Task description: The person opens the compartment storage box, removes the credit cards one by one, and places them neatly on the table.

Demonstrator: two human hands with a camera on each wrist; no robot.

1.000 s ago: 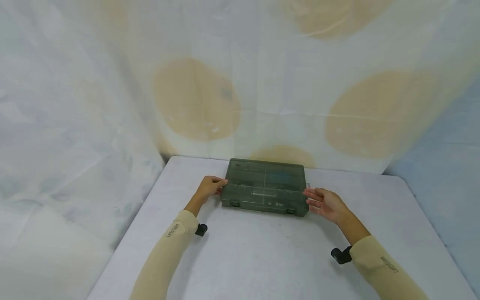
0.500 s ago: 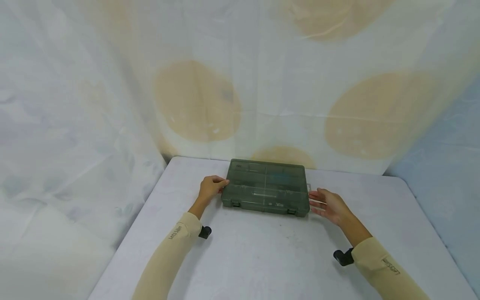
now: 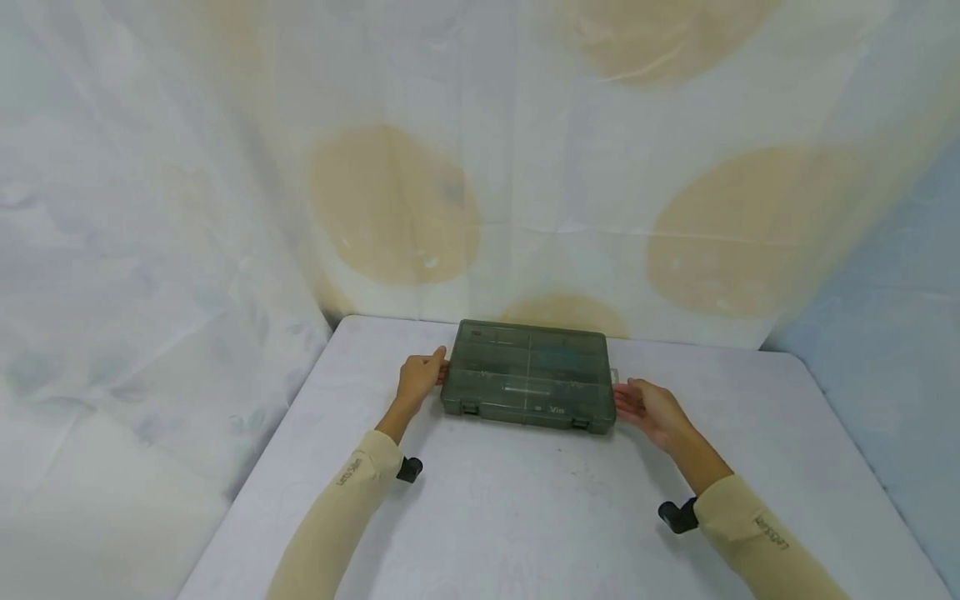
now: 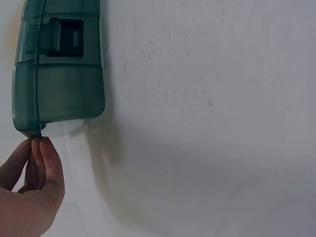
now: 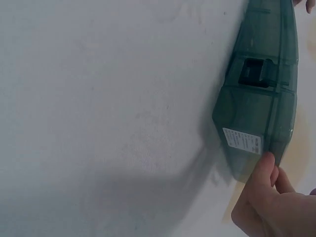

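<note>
A flat, translucent dark green compartment box (image 3: 528,375) lies shut on the white table (image 3: 525,517), its two latches facing me. My left hand (image 3: 418,377) is at its left end. In the left wrist view, thumb and fingertips (image 4: 42,150) pinch the rim at the corner of the box (image 4: 57,94). My right hand (image 3: 648,408) is at the right end. In the right wrist view, its thumb (image 5: 264,170) lies against the end wall of the box (image 5: 261,98), just below a white label (image 5: 242,141). Those fingers look fairly straight.
A pale cloth backdrop (image 3: 450,167) with tan circles hangs close behind the table and along the left side. The box sits near the table's far edge. Bare white tabletop stretches from the box toward me. A dark latch (image 4: 61,37) shows on the box front.
My right hand has moved left from just off the box until it touches the right end. My left thumb has come up onto the left edge. The box has stayed put.
</note>
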